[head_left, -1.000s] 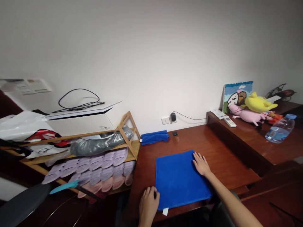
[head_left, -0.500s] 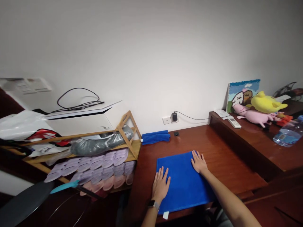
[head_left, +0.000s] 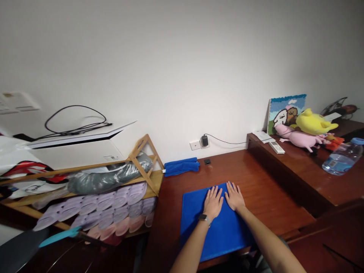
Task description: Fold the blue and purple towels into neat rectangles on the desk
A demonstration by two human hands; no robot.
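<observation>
A blue cloth lies spread out flat on the reddish-brown desk. My left hand, with a watch at the wrist, rests palm down on the cloth's upper middle, fingers stretched out. Close to its right, my right hand lies palm down at the cloth's upper right, fingers spread. The hands do not touch, and neither holds anything. Near the wall, a folded blue cloth sits at the desk's back left corner.
To the left stands a wooden rack with purple and pink slippers and a white box. On the raised right ledge are a remote, plush toys, a picture and a plastic bottle. A charger is plugged into the wall.
My left hand has moved up and right across the cloth, from its left edge to beside my right hand. The view has shifted slightly.
</observation>
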